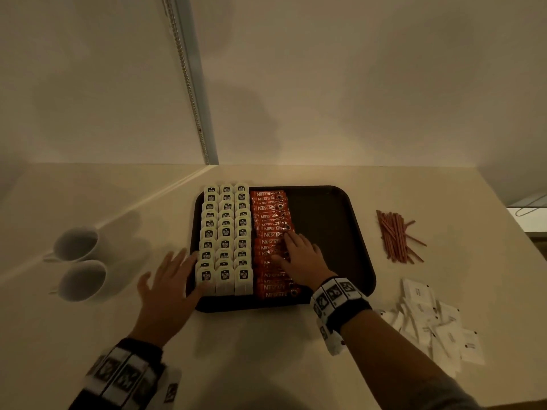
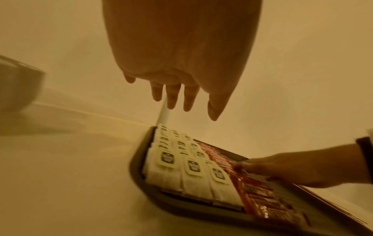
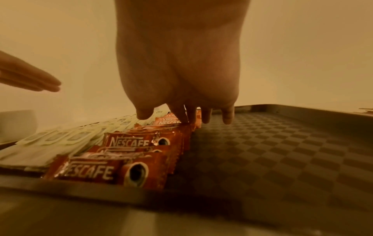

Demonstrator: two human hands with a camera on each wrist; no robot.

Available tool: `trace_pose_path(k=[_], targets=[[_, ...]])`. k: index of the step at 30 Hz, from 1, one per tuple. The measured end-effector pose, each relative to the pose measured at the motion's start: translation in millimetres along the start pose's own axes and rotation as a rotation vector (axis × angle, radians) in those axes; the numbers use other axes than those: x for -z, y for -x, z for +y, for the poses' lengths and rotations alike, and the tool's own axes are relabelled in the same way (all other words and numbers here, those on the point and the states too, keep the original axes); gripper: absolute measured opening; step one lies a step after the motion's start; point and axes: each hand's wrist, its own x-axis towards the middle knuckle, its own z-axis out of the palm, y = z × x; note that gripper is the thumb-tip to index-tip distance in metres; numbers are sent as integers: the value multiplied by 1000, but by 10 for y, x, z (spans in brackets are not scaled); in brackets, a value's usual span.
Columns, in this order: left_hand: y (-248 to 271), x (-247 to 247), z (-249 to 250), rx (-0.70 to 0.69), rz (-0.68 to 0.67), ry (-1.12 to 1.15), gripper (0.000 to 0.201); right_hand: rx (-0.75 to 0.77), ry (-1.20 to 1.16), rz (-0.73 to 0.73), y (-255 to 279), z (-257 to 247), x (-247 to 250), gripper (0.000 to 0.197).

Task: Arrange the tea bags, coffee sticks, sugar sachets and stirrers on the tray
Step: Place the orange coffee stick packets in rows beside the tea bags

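I am pressing my spread right hand (image 1: pixel 299 255) on the coffee sticks (image 1: pixel 272 232), with the sugar sachets (image 1: pixel 438 324) lying nearer it, off to its right.

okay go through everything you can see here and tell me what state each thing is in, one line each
tray: on the counter, right part bare
tea bags: three rows on the tray's left
coffee sticks: one overlapping column beside the tea bags
stirrers: loose pile on the counter, off the tray
sugar sachets: scattered on the counter, off the tray
cups: two, lying on their sides
left hand: open, at the tray's left edge
right hand: open, fingers touching the coffee sticks
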Motion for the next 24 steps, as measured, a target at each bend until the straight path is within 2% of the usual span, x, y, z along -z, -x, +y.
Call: trace_pose_path(k=[2,3,7,10,13,14,16,18,21,24], targets=[[80,-4,-190,54,25,33,71,-11,-80,65,73,41,56,75],[115,-19,-282,72,13,42,70,-32,-126,111,135,96,85,74],[236,-148,-448,52,-51,2,80,-255,-202,249,582,633,158,73],[265,-269,-287,-35,-50,40,72,-475,-210,211,1062,1283,164,83],[229,-381,-25,-200,-48,87,55,-593,-187,83,1589,1840,145,105],[204,-407,76,-258,-57,104,50,-599,-186,12,1745,1972,136,114],[140,-464,286,-356,-113,135,52,-584,-193,-112,1979,2158,104,130],[71,-524,499,-409,-164,158,56,-570,-212,-170,2091,2266,29,136],[7,-611,730,-473,-208,162,62,-541,-240,-159,2113,2265,-154,133],[30,-646,859,-530,-226,211,59,-506,-236,-124,2062,2064,-324,130]])
